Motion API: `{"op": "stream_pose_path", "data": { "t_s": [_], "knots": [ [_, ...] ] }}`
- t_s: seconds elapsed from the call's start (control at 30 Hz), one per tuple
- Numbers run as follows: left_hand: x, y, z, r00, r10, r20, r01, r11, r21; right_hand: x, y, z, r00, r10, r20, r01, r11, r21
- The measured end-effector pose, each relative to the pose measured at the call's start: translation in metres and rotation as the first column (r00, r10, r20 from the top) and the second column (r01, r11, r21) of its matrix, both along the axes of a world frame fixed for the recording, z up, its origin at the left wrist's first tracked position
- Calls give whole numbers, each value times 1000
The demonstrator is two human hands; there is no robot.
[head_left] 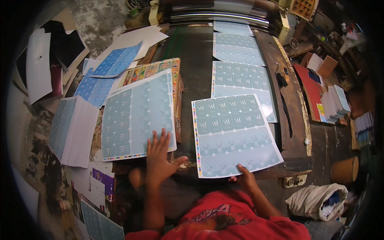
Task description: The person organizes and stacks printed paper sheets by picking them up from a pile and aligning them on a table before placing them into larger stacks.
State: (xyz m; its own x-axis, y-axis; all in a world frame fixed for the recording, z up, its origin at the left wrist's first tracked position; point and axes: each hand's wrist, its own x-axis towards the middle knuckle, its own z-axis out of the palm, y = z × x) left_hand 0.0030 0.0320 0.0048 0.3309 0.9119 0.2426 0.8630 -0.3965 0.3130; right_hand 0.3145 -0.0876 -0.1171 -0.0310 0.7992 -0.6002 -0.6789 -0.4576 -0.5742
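Printing wkshp (rollers (pixel 192 18) & printed shts (pixel 235 137))

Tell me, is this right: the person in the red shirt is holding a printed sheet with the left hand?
Not quite: the head view shows the right hand holding the printed sheet. The red shirt is correct.

Worn, blotchy grey floor (pixel 102 18)
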Motion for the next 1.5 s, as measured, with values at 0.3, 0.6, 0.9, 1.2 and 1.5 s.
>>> {"op": "stream_pose_path", "data": {
  "t_s": [0.3,0.6,0.9,1.2,1.5],
  "knots": [
    [-6,6,-28,997,29,66,-27,999,-30,-9,-78,-6,995,-36,97,43,997,-71],
    [-26,14,-34,944,44,327,-4,992,-123,0,-47,-6,983,-182,-31,180,981,-72],
    [-28,17,-41,583,268,767,-56,955,-291,9,2,-6,963,-259,78,256,966,44],
    [-5,-15,-26,702,121,702,-272,956,108,-7,4,6,916,-357,181,355,934,48],
    [31,-62,2,785,-406,468,497,863,-85,-23,24,62,990,-114,84,105,989,105]
  ]
}}
